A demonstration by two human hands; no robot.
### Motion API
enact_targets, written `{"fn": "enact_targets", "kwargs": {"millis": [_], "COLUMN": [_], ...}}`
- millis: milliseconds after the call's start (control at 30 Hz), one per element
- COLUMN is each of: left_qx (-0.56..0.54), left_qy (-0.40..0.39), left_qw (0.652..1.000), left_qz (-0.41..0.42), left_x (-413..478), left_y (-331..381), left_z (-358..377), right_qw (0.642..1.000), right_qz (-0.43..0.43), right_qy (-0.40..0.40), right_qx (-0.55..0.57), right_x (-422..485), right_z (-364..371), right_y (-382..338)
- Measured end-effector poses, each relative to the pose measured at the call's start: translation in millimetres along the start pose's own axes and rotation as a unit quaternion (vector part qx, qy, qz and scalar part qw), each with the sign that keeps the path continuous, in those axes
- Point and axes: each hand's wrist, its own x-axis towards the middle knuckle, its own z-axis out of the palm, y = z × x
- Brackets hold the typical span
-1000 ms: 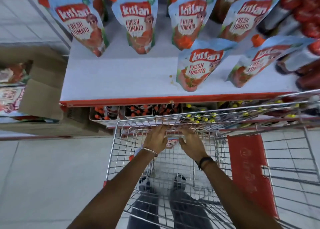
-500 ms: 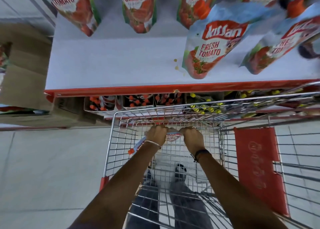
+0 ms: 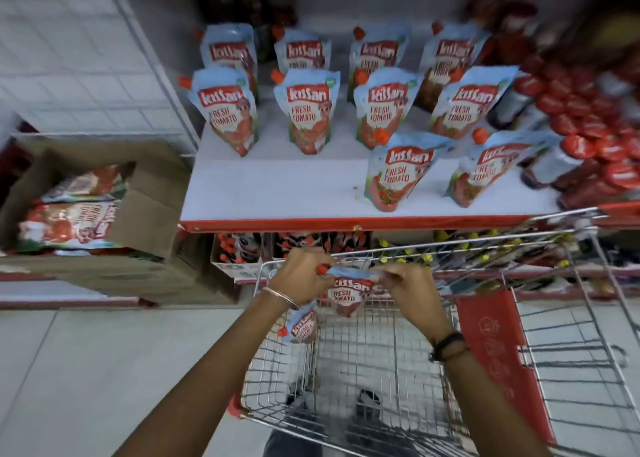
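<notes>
My left hand (image 3: 302, 274) and my right hand (image 3: 408, 288) both grip the top edge of a blue and red tomato ketchup pouch (image 3: 346, 295), which hangs above the wire shopping cart (image 3: 381, 415). The left hand is at the red cap corner, the right hand at the other corner. A second pouch (image 3: 303, 327) lies against the cart's left wall under my left wrist. Several matching pouches (image 3: 398, 176) stand upright on the white shelf (image 3: 273, 193) ahead.
An open cardboard box (image 3: 145, 207) with more pouches sits at the left. Red-capped bottles (image 3: 588, 124) crowd the shelf's right end. Small bottles (image 3: 239, 249) fill the lower shelf behind the cart. A red flap (image 3: 491, 349) hangs in the cart.
Both hands rose from deep in the cart, lifting the pouch up to the cart's rim. The view tilted up, so more of the shelf shows.
</notes>
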Motion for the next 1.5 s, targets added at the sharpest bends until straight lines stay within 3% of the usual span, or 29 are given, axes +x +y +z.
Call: {"fn": "enact_targets", "kwargs": {"millis": [300, 533, 833, 1300, 1400, 1500], "left_qx": [-0.02, -0.013, 0.016, 0.048, 0.055, 0.046], "left_qy": [0.096, 0.162, 0.161, 0.16, 0.213, 0.329], "left_qw": [0.994, 0.985, 0.987, 0.986, 0.975, 0.939], "left_qz": [0.042, 0.05, 0.01, -0.002, 0.013, 0.088], "left_x": [6, 36, 76, 91, 81, 58], "left_y": [45, 44, 13, 2, 4, 3], "left_z": [-122, -169, -167, -160, -157, -145], "right_qw": [0.989, 0.977, 0.981, 0.976, 0.963, 0.946], "right_qz": [-0.115, -0.161, -0.147, -0.143, -0.175, -0.226], "right_qy": [0.074, 0.14, 0.119, 0.126, 0.166, 0.217], "right_qx": [0.049, 0.005, -0.041, -0.103, -0.123, -0.088], "right_x": [28, 79, 135, 143, 130, 106], "right_z": [-72, -82, -55, -46, -44, -36], "right_y": [-103, -141, -136, -139, -139, -137]}}
